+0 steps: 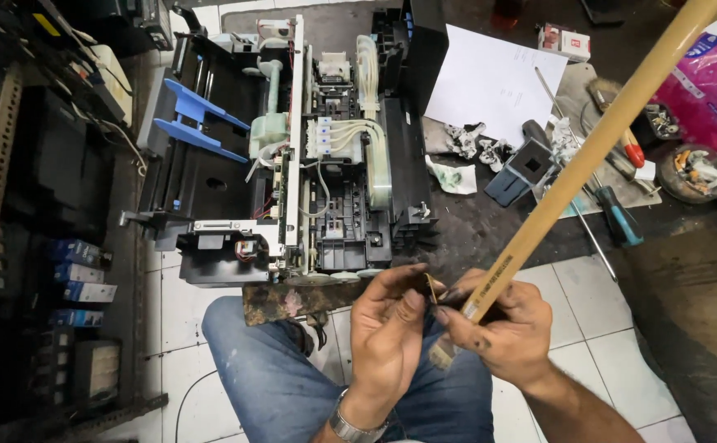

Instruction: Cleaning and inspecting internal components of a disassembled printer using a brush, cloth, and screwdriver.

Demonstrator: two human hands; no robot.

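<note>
My left hand (387, 328) pinches a small dark part (431, 287) between thumb and fingers, just above my knee. My right hand (502, 328) grips a brush by its long pale wooden handle (596, 148), which runs up to the top right corner. The bristles (442, 351) poke out below my right fingers, close to the small part. Both hands are stained with ink. A grimy, ink-soaked strip (293, 299) lies across my knee, left of my left hand. The opened printer (293, 148), its cover off, stands on the floor just beyond my hands.
A white sheet of paper (494, 82), crumpled tissues (465, 139), a blue-handled screwdriver (617, 217) and a dark plastic part (522, 172) lie right of the printer. A pink packet (707, 78) and a round dish (691, 172) sit far right. Small boxes (79, 283) fill shelves at left.
</note>
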